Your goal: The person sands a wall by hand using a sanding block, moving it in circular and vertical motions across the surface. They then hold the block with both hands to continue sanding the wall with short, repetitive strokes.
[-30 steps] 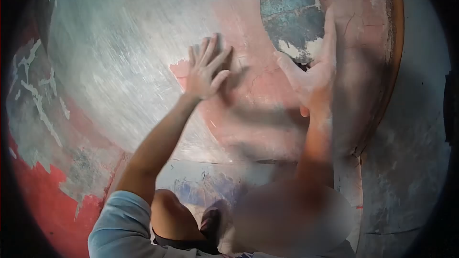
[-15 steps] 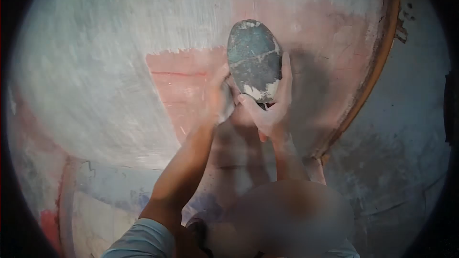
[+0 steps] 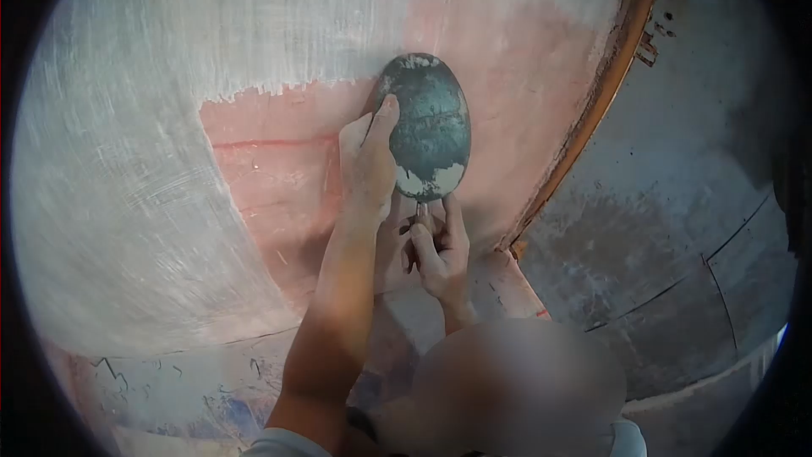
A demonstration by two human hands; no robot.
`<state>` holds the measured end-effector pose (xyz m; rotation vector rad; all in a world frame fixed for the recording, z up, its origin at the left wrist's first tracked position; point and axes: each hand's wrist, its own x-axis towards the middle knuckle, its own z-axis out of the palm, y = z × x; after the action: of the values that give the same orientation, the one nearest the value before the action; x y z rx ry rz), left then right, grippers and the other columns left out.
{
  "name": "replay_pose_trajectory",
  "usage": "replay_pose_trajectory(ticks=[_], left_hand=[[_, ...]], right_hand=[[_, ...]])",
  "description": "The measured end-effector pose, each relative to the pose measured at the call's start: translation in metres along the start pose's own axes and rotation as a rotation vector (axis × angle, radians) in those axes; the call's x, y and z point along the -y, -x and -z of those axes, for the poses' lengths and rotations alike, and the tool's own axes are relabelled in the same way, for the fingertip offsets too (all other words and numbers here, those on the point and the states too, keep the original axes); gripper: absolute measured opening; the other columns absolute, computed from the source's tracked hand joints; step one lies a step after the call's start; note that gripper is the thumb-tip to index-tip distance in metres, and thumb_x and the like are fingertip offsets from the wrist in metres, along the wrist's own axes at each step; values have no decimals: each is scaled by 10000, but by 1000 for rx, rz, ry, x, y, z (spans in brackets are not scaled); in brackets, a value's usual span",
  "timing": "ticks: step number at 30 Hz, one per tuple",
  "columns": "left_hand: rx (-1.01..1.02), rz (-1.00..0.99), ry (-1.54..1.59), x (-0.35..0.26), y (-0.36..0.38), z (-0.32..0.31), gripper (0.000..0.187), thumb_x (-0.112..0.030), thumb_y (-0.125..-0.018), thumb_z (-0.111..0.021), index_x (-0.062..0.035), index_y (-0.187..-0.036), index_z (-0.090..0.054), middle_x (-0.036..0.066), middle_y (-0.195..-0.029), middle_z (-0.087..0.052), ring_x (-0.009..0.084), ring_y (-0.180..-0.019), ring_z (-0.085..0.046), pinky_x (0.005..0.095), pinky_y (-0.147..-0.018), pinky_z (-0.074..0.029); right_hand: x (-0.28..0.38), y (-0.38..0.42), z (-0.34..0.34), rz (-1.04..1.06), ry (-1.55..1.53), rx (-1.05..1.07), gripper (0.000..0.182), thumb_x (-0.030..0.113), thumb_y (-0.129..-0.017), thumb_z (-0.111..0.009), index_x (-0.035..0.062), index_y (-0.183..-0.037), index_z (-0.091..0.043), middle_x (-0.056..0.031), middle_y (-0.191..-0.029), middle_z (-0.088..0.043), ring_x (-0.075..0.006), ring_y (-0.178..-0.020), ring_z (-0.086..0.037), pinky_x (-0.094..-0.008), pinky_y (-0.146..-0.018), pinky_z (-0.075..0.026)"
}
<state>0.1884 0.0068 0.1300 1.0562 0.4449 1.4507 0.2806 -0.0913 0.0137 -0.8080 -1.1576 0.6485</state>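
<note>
An oval, domed, dark green-grey object (image 3: pixel 430 131) with worn off-white patches is upright before the curved wall; its exact kind does not show. My left hand (image 3: pixel 372 156) grips its left edge, thumb on the front face and the other fingers hidden behind. Just under the lower end, my right hand (image 3: pixel 440 254) has its thumb and fingers closed around a small metal stub (image 3: pixel 423 211). Whether one fingertip touches the oval's bottom edge is hard to tell. A blurred patch hides most of my right forearm.
Behind my hands, the large curved wall (image 3: pixel 127 161) is streaky grey-white, with a pinkish-red area (image 3: pixel 516 85) in its middle and right. An orange-brown rim (image 3: pixel 592 114) borders it on the right. Past that rim lies a stained grey surface (image 3: pixel 677 195) with dark cracks.
The view has shifted, and the oval object appears further left and slightly lower. My left thumb now lies over its face. My right hand has gone from its right side to the stub below.
</note>
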Motion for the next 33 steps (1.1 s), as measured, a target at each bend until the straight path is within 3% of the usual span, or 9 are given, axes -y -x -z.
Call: replay_pose_trajectory(ticks=[10, 13, 14, 16, 17, 19, 23, 28, 33], left_hand=[[-80, -33, -145, -6, 5, -5, 341, -276, -1057, -624, 49, -1074, -726, 28, -887, -689, 109, -819, -596, 289, -768, -487], [-364, -577, -765, 5, 10, -3, 300, -199, -960, -768, 23, -1129, -657, 119, -1149, -663, 171, -1036, -613, 313, -855, -513], [-400, -588, -795, 4, 13, 0, 300, -199, -960, -768, 23, -1129, -657, 119, -1149, -663, 171, -1036, -613, 313, -855, -513], [-197, -1146, -1021, 3, 23, 6, 394, -211, -878, -834, 0, -1137, -626, 191, -1253, -629, 246, -1122, -611, 386, -921, -509], [-184, -1138, -1063, 1, 33, 0, 394, -211, -878, -834, 0, -1137, -626, 191, -1253, -629, 246, -1122, -611, 386, -921, -509], [213, -1169, -1465, -3, 53, -11, 580, -294, -732, -906, -73, -1236, -723, 207, -1446, -609, 427, -1338, -570, 559, -1154, -391], [195, -1139, -1584, 15, 41, -4, 589, -344, -744, -899, -148, -1283, -764, 81, -1514, -623, 377, -1461, -510, 630, -1231, -270], [80, -1113, -1512, 33, 43, 0, 525, -168, -699, -829, -189, -1223, -809, -9, -1407, -712, 321, -1424, -556, 681, -1252, -149], [99, -1169, -1503, 20, 33, -4, 486, -203, -712, -841, -194, -1197, -808, -18, -1410, -704, 295, -1394, -575, 687, -1228, -221]], right_hand=[[1, 16, 3, -18, -194, -72, 415, 81, -1096, -540, -17, -1497, -577, -85, -961, -709, -57, -570, -500, -221, -490, -402], [-5, 11, 11, -12, -219, -52, 395, 70, -1091, -537, -4, -1472, -612, -66, -916, -698, -45, -560, -475, -222, -485, -385], [-4, 8, 12, 11, -151, -45, 407, 58, -1093, -513, -19, -1485, -590, -62, -897, -683, -37, -552, -443, -222, -473, -366], [-9, 6, 9, -2, -169, -56, 386, 49, -1092, -503, -47, -1448, -614, -49, -872, -672, -21, -538, -418, -217, -461, -345], [-13, 9, 12, -24, -203, -60, 386, 49, -1092, -503, -47, -1448, -614, -49, -872, -672, -21, -538, -418, -217, -461, -345], [-26, 8, 19, 40, -126, -24, 356, 52, -1086, -520, -59, -1399, -648, -33, -859, -671, -18, -532, -427, -215, -459, -345], [-21, 8, 19, 57, -167, -72, 317, 67, -1081, -542, -70, -1328, -685, -4, -804, -635, -14, -570, -455, -209, -492, -369], [-24, 12, 13, 56, -113, -104, 300, 95, -1090, -549, -40, -1307, -706, 15, -789, -614, -19, -594, -464, -206, -520, -373], [-12, 8, 5, 77, -77, -166, 258, 124, -1088, -553, -24, -1190, -739, 17, -774, -610, -28, -597, -465, -220, -526, -367]])
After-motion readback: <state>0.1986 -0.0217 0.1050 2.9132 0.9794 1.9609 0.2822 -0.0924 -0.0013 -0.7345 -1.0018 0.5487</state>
